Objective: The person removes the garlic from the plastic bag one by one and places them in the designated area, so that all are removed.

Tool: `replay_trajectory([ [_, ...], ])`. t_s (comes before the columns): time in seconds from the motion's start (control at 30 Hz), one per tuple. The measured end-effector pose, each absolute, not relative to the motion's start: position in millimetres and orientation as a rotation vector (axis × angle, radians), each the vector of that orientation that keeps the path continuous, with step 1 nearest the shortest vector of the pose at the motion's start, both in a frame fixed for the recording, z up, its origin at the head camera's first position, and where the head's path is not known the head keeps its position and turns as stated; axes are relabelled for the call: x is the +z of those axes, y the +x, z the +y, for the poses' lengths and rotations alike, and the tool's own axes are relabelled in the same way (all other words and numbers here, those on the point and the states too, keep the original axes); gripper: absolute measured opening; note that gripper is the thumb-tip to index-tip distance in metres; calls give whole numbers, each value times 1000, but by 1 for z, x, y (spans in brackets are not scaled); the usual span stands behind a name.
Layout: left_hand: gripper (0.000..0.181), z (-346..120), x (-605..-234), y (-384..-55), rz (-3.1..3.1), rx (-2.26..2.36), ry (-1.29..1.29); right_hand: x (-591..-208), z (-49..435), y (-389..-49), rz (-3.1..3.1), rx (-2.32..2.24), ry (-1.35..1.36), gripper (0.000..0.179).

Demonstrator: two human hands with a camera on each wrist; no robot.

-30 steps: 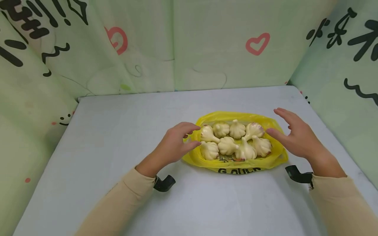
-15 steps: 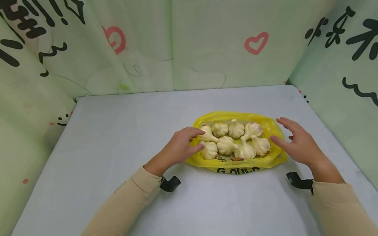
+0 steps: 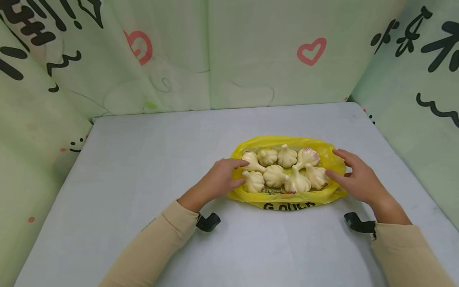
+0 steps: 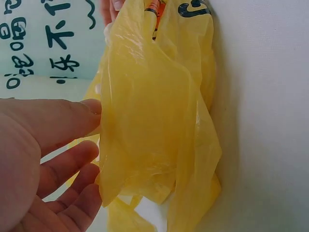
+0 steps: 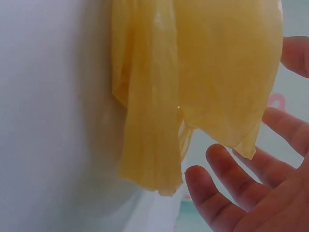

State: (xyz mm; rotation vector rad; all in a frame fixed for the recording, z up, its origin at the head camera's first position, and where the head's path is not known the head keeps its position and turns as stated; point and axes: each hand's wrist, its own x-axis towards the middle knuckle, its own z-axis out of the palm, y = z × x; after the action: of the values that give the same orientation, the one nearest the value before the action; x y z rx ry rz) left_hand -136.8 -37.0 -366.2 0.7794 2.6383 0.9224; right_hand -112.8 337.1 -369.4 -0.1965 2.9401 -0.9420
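Note:
In the head view a yellow plastic bag (image 3: 247, 198) lies on the table with its mouth spread wide. Two rows of garlic bulbs (image 3: 275, 176) fill it. My left hand (image 3: 223, 181) is at the bag's left end, thumb and index finger reaching over the rim toward the bulbs there. Seen from the left wrist, those fingertips are right at the edge of the bag's yellow side (image 4: 145, 111). My right hand (image 3: 362, 180) is at the opposite end, thumb and fingers apart over the rim. In the right wrist view its fingers (image 5: 231, 176) are spread beside the hanging plastic.
The white table (image 3: 143, 167) extends around the bag. Pale green curtains (image 3: 244, 59) with hearts and black lettering enclose the back and sides. A dark bracket (image 3: 208, 222) sticks out from the left wrist, another bracket (image 3: 359, 223) from the right.
My left hand has moved right and slightly toward me, in over the bag's left rim. My right hand has come lower, closer to the right end. The garlic stays put.

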Motion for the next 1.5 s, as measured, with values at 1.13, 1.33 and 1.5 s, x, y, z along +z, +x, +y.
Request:
replay_trajectory([
  [1.13,25,-30,-368,-139,2613,959,753,-372,332,-109,2925,-975,-157,75],
  [1.33,27,-33,-361,-138,2620,993,761,-372,332,-108,2921,-969,-144,76],
  [1.5,28,-36,-356,-137,2628,1075,756,-371,332,-108,2926,-963,-142,75],
])
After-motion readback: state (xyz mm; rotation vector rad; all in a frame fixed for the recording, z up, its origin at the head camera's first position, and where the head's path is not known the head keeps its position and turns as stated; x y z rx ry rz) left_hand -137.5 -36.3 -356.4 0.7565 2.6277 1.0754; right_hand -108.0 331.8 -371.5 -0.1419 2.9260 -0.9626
